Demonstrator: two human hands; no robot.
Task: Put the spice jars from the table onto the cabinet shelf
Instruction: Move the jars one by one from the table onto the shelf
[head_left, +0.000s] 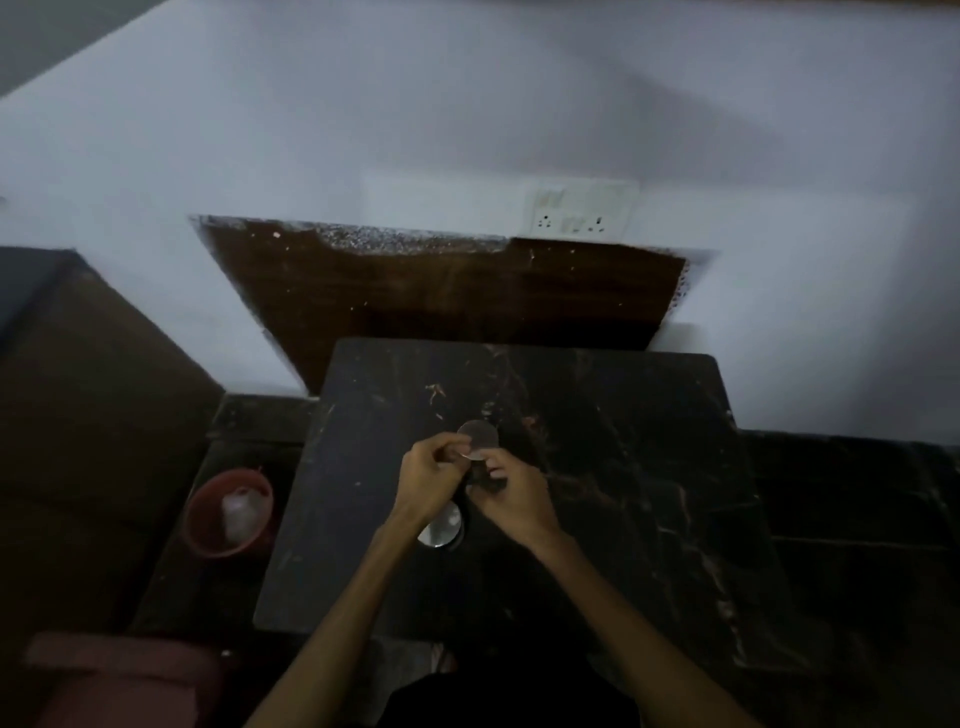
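Observation:
The scene is dim. On the dark marble table (649, 467) both my hands meet over a small spice jar with a round pale lid (479, 436). My left hand (428, 480) pinches the lid's left edge. My right hand (514, 496) wraps the jar's dark body from the right and below. A second jar with a shiny metal lid (441, 527) stands on the table just under my left wrist, partly hidden by it. No cabinet shelf can be made out for certain.
A dark wooden panel (441, 291) leans against the white wall behind the table, with a socket plate (579, 210) above it. A red bucket (228, 512) with something pale inside stands on the floor to the left. A brown cabinet-like block (88, 415) fills the far left.

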